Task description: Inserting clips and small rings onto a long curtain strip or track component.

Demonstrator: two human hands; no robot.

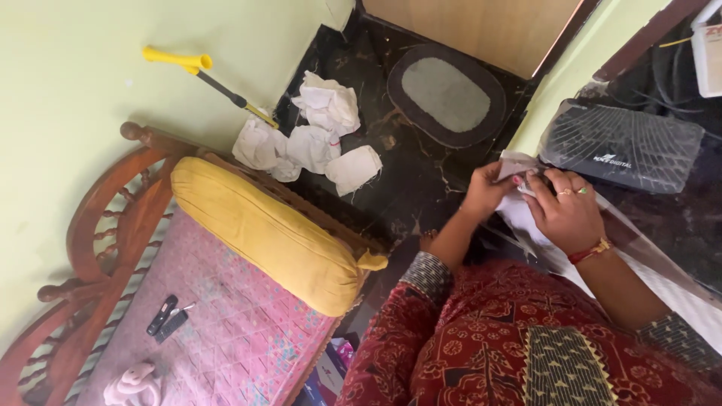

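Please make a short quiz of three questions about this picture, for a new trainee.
1. True or false: both hands touch the clear plastic wrap.
2. What lies on the pink mattress near the wooden frame? A) black remote-like items B) a plate C) a book
3. What colour is the bolster cushion?

Key:
1. True; the left hand and right hand grip it with white fabric inside.
2. A, the black items.
3. Yellow.

bolster [278, 237] on bed [218, 331], rags [312, 143] behind.
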